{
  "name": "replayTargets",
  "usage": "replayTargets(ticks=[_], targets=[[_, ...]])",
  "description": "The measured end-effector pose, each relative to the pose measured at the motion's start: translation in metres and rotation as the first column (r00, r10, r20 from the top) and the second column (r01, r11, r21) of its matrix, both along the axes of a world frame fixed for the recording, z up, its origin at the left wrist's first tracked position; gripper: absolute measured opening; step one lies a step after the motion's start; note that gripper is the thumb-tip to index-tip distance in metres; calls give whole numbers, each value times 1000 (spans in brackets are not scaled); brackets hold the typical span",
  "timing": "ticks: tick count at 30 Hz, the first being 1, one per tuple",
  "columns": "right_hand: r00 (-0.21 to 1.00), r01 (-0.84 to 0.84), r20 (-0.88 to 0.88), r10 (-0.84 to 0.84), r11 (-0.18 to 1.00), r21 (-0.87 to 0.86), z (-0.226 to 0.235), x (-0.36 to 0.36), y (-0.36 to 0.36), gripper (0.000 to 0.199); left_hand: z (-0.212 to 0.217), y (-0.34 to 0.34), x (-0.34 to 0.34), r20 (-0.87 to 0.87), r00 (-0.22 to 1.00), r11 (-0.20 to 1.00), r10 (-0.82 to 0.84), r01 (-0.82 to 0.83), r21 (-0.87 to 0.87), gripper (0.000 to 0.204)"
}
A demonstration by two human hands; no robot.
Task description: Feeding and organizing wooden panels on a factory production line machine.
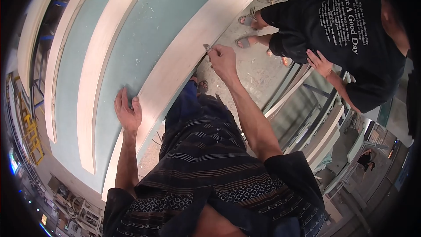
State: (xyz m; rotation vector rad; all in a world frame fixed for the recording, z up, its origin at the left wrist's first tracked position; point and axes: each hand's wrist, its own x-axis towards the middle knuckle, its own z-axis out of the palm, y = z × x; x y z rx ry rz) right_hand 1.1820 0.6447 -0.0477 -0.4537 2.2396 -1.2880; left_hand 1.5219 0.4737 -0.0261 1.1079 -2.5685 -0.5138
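Note:
A long pale wooden strip [173, 70] with a curved look lies along the near edge of the green tabletop [144, 26]. My left hand [128, 113] rests at its far-left edge, fingers apart on the green surface and thumb at the wood. On the strip's near edge, farther along to the right, is my right hand [222, 61]. Its fingers are pinched around a small dark metal blade [207, 47] whose tip shows over the wood. The hidden part of the blade is inside my fingers.
Two more pale strips [94, 74] [66, 30] lie farther left on the table. At the right stands another person [324, 30] in black, a hand at the waist. Beside me on the right, a rack holds long boards [324, 134]. A yellow frame [33, 127] stands at far left.

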Motion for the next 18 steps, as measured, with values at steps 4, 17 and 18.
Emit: replayTargets(ticks=[4,17,18], targets=[[999,-7,-39,4,996,-84,-14,-22,2,20,-1,1,1,9,1000,1000,1,0,-19,50],[994,-72,-88,66,996,-59,-3,66,0,26,-3,1,3,-32,999,999,21,-22,-27,49],[994,-95,-61,93,995,-31,-5,68,3,26,-2,2,2,-21,1000,1000,22,-23,-18,48]])
